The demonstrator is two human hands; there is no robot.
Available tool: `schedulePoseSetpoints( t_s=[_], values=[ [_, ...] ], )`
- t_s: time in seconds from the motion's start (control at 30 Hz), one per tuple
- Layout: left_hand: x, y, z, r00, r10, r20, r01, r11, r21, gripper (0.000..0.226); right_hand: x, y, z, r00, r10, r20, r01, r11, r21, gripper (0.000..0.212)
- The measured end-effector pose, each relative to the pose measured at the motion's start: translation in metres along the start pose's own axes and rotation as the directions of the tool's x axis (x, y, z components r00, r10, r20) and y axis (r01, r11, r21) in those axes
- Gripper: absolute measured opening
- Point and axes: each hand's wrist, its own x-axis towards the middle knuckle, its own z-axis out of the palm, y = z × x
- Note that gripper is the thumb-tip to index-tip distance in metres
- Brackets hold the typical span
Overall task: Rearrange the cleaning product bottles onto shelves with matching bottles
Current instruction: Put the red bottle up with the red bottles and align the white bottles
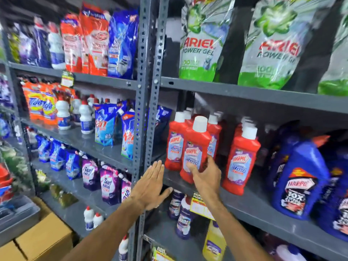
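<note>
A red Harpic bottle (195,147) with a white cap stands near the front edge of the grey middle shelf (254,206). My right hand (206,176) grips its lower part, with the thumb on the label and the fingers around its right side. More red Harpic bottles (243,157) stand on both sides of it and behind it. Large blue Harpic bottles (299,178) fill the right end of the same shelf. My left hand (152,183) is flat and open, holding nothing, at the shelf's front edge just left of the red bottles.
A perforated grey upright (148,91) splits two shelf bays. Green Ariel pouches (199,44) sit above. Purple bottles (183,219) and a yellow bottle (213,242) stand below. The left bay holds white bottles (85,117) and detergent pouches. Cardboard boxes (45,236) sit at the lower left.
</note>
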Motion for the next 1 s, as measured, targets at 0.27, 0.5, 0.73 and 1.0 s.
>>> schedulePoseSetpoints(
  t_s=[0.27,0.5,0.73,1.0],
  values=[
    [0.022,0.0,0.018,0.991,-0.042,0.126,0.041,0.999,0.015,0.098,0.031,0.019,0.005,0.997,0.078,0.026,-0.075,0.993,-0.095,0.067],
    [0.028,-0.003,0.035,0.992,-0.057,0.117,0.058,0.998,-0.006,0.1,0.046,0.038,0.007,0.994,0.102,0.034,-0.099,0.993,-0.068,0.072],
    [0.028,-0.002,0.045,0.997,-0.074,0.038,0.074,0.997,-0.015,0.105,0.051,0.048,0.01,0.997,0.056,0.055,-0.057,0.998,0.002,0.069],
    [0.027,-0.002,0.049,0.997,-0.08,0.022,0.08,0.997,-0.015,0.106,0.04,0.071,0.007,0.977,0.084,0.197,-0.078,0.996,-0.037,0.074]
  ],
)
